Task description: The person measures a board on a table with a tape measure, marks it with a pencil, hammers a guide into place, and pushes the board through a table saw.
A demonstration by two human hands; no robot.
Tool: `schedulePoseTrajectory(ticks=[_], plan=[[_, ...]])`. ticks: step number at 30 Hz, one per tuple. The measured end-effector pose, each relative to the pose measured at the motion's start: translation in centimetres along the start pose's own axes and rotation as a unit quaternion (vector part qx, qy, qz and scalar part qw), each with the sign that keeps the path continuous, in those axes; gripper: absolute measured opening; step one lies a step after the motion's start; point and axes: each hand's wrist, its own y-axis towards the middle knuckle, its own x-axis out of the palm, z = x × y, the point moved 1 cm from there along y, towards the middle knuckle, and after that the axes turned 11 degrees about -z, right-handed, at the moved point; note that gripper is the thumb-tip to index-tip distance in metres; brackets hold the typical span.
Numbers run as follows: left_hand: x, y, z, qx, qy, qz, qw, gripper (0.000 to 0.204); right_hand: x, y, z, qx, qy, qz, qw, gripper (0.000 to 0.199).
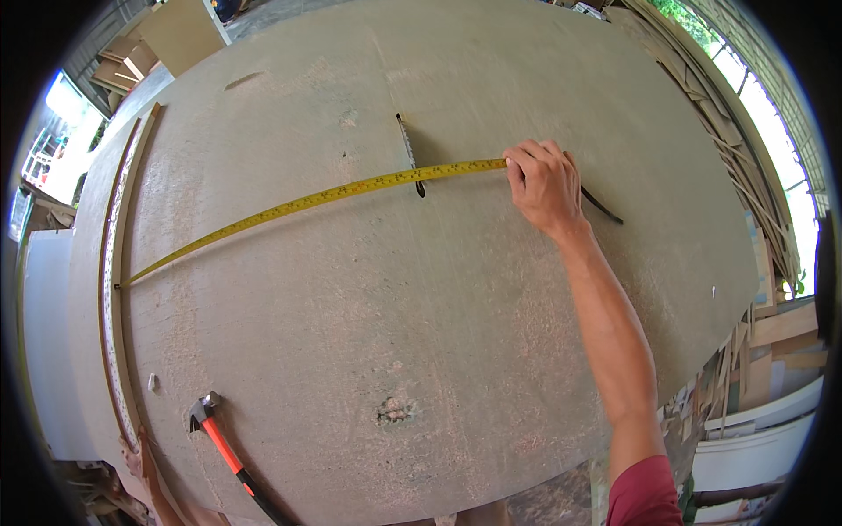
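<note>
My right hand (545, 186) is closed on a tape measure, whose case is mostly hidden in the fingers; a black strap (603, 207) trails from it. The yellow tape blade (324, 197) stretches left across the table to a long wooden strip (117, 289), its end meeting the strip's edge. At the near end of that strip, my left hand (139, 458) grips it, its fingers small and partly hidden. A circular saw blade (406, 145) sticks up through a slot in the table, and the tape passes right over its near end. A claw hammer (230, 451) with an orange and black handle lies at the near left.
The large worn table top (474, 351) has a rough hole (395, 410) near its front. A small white piece (153, 382) lies beside the strip. Long boards (728, 131) lean along the right, and wood offcuts (781, 342) are piled below. A panel (182, 37) stands far left.
</note>
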Motion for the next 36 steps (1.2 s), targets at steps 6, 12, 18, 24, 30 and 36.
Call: schedulePoseTrajectory(ticks=[6,12,18,24,30,36], plan=[[0.2,0.4,-0.2,0.001,-0.004,-0.023,1.000,0.100,-0.4,0.0,0.1,-0.010,0.016,-0.023,1.000,0.013],[0.3,-0.2,-0.4,0.004,0.013,0.024,1.000,0.097,-0.3,0.1,-0.1,-0.008,0.022,-0.032,0.999,0.014],[0.0,-0.4,-0.3,0.007,-0.001,0.019,1.000,0.096,-0.2,0.0,-0.2,-0.019,0.020,-0.013,1.000,0.011],[0.1,0.0,-0.4,0.014,-0.004,0.015,1.000,0.096,0.0,0.2,-0.2,-0.027,0.017,-0.014,0.999,0.012],[0.2,0.6,-0.9,0.030,-0.007,0.021,0.999,0.096,-0.2,0.5,-1.0,-0.025,0.016,-0.036,0.999,0.014],[0.1,1.5,-1.4,0.052,-0.033,-0.012,0.998,0.098,-0.1,0.5,-0.9,-0.031,0.025,-0.021,0.999,0.012]])
